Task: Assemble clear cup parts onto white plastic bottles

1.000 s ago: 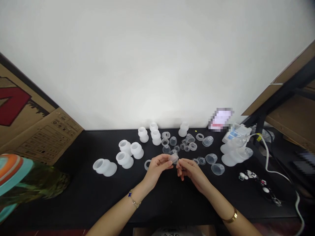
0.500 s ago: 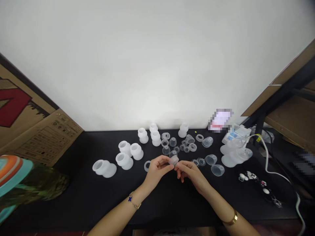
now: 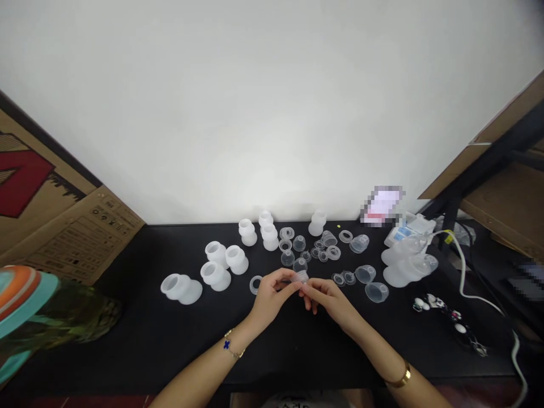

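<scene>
Above the black table's middle, my left hand pinches a small translucent ribbed collar between thumb and fingertips. The fingers of my right hand are closed on the collar's lower right side. Any smaller part inside the collar is hidden by the fingertips. Just beyond lies a translucent dome cap, with another dome cap to its left. A flat translucent ring rests beside my left hand. To the right of my right hand are small round discs and a larger translucent cap.
Several white bottle bodies stand on the black table. Bottles with caps are at right, near a white cable, a lit phone and a beaded strap. At left are a cardboard box and a large jug.
Both hands stay together around the collar, with only slight finger movement and a small tilt of the collar. The whole view has shifted a little; the things on the table look unmoved.
</scene>
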{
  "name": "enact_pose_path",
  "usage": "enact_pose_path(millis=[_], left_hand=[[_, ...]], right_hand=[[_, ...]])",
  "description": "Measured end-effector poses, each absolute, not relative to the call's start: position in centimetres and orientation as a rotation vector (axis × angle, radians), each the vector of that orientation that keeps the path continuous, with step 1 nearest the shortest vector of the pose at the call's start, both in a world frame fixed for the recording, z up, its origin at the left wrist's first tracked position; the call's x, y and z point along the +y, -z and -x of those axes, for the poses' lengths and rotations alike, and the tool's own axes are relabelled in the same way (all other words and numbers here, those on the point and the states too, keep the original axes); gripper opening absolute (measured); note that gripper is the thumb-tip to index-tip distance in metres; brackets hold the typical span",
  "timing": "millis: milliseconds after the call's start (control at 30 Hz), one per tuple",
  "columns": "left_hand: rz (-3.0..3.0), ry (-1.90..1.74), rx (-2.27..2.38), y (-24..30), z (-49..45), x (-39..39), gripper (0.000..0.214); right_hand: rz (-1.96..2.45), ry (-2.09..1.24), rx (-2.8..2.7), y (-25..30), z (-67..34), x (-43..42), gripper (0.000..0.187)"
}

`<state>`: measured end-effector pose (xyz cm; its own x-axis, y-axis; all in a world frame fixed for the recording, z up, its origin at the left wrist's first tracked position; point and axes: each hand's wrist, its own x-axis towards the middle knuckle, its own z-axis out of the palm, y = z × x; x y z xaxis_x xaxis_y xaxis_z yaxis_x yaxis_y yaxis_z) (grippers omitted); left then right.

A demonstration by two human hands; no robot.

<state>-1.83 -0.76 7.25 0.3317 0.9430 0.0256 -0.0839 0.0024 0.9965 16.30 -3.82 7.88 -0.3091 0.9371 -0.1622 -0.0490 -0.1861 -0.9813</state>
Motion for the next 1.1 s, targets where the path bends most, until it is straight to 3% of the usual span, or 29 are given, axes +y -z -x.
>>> enact_pose_path(millis=[1100], left_hand=[[-0.931,-0.87,0.749,-7.5,1.9,-0.4,0.022]], right_hand=[[1.134,-1.429,-1.451,-7.9,-16.1,-4.1,0.039]])
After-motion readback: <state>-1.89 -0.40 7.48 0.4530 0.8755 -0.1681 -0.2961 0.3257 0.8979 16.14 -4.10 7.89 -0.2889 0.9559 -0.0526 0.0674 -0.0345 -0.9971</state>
